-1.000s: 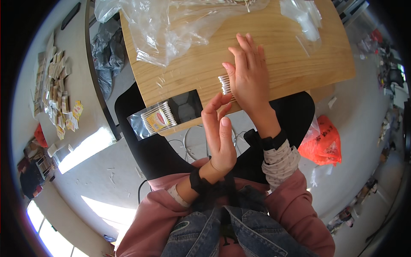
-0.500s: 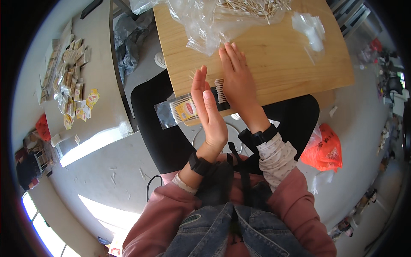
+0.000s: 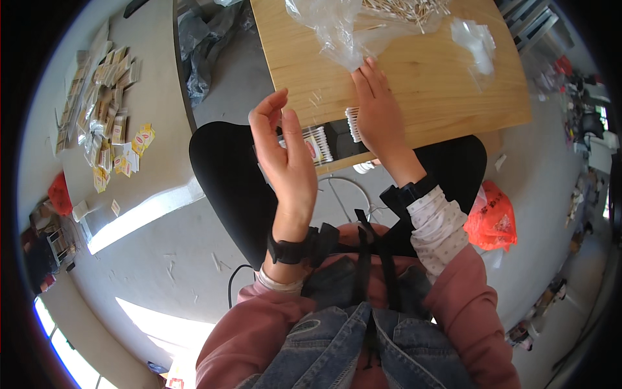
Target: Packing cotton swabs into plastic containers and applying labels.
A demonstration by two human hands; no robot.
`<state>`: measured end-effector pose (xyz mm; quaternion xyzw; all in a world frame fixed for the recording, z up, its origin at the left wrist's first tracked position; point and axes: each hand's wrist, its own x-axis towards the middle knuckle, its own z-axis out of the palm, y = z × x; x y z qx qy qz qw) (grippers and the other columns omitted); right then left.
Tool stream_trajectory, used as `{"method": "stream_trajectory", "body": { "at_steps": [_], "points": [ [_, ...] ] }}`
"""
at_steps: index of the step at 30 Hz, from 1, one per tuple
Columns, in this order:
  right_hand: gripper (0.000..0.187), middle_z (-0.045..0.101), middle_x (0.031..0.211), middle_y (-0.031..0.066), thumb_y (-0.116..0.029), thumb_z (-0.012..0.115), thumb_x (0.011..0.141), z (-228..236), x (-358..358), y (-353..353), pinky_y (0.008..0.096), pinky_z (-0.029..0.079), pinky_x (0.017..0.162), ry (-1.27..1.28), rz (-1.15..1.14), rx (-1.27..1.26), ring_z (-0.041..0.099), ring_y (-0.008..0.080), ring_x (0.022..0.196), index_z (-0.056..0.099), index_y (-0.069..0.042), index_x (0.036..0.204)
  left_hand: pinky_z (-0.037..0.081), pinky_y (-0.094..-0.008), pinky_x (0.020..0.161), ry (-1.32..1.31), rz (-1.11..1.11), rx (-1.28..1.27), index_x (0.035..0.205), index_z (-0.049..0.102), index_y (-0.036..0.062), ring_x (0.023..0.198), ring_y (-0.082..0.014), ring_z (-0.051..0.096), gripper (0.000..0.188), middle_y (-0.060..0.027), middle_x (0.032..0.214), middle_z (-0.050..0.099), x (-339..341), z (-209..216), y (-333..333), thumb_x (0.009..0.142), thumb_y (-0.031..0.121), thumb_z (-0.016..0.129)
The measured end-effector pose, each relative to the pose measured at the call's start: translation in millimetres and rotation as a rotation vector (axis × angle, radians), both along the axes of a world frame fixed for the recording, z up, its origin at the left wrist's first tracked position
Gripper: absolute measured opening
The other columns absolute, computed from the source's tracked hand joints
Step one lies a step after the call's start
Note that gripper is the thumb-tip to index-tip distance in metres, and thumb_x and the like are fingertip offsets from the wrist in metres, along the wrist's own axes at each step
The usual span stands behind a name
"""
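My right hand [image 3: 381, 120] lies flat on the wooden table near its front edge, fingers stretched out and pressing over a row of cotton swabs [image 3: 353, 124]. Only the white tips at the row's left side show; the rest is hidden under the palm. My left hand [image 3: 288, 159] is raised at the table's front left corner, thumb apart and fingers loosely bent, holding nothing visible. Behind and beside it sits a clear packet of cotton swabs [image 3: 322, 144] with a yellow and red label, partly covered by that hand. A dark strip shows between the packet and the row.
A clear plastic bag [image 3: 337, 29] and a heap of loose cotton swabs [image 3: 414, 10] occupy the table's far side. Clear plastic sleeves [image 3: 474, 45] lie at far right. Filled packets [image 3: 107, 97] pile on the left table [image 3: 152, 162]. A red bag [image 3: 492, 217] sits at right.
My left hand has moved left, away from my right hand, uncovering the packet's right end. My right hand stays flat over the swab row. The whole view has shifted slightly.
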<state>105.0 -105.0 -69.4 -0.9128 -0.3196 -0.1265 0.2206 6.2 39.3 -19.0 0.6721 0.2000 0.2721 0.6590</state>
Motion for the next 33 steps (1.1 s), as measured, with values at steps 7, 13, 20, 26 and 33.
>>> {"method": "stream_trajectory", "body": {
  "at_steps": [7,13,20,26,33],
  "points": [
    [0.054,0.049,0.147,0.0238,0.004,0.053,0.088,0.2,-14.8,17.6,0.0493,0.035,0.118,0.018,-0.012,-0.039,0.041,0.0407,0.142,0.047,0.006,0.141,0.046,-0.0454,0.058,0.583,0.054,0.847,0.073,0.061,0.0057,0.062,-0.0345,0.061,0.041,-0.0121,0.068,0.064,-6.0,-42.9,32.7,0.102,0.034,0.056],
    [0.054,0.051,0.145,0.0243,0.006,0.051,0.088,0.8,-21.6,25.3,0.0504,0.036,0.117,0.009,0.006,0.004,0.044,0.0422,0.139,0.047,0.007,0.142,0.043,-0.0432,0.047,0.561,0.152,0.737,0.067,0.060,0.0066,0.052,-0.0346,0.058,0.046,-0.0125,0.061,0.060,-2.5,-52.1,17.8,0.104,0.033,0.054],
    [0.054,0.048,0.148,0.0236,0.005,0.050,0.089,2.7,-27.0,30.6,0.0508,0.038,0.116,0.016,0.019,-0.004,0.043,0.0414,0.140,0.046,0.006,0.143,0.047,-0.0476,0.052,0.549,0.105,0.540,0.074,0.063,0.0031,0.061,-0.0411,0.062,0.047,-0.0198,0.067,0.063,-2.6,-53.0,17.4,0.107,0.034,0.049],
    [0.055,0.047,0.150,0.0232,0.005,0.049,0.090,1.4,-35.0,38.6,0.0506,0.037,0.117,0.041,0.044,-0.007,0.042,0.0403,0.142,0.045,0.005,0.144,0.048,-0.0487,0.052,0.539,0.110,0.490,0.075,0.063,0.0028,0.061,-0.0418,0.062,0.047,-0.0213,0.068,0.063,-1.5,-53.3,15.1,0.106,0.034,0.049],
    [0.053,0.046,0.152,0.0223,0.005,0.048,0.092,3.1,-38.0,40.7,0.0506,0.036,0.117,0.084,0.041,0.035,0.041,0.0408,0.143,0.044,0.004,0.146,0.047,-0.0476,0.051,0.531,0.103,0.534,0.071,0.060,0.0029,0.059,-0.0413,0.060,0.046,-0.0203,0.066,0.062,-1.6,-52.8,16.1,0.106,0.031,0.051]
  ]
}}
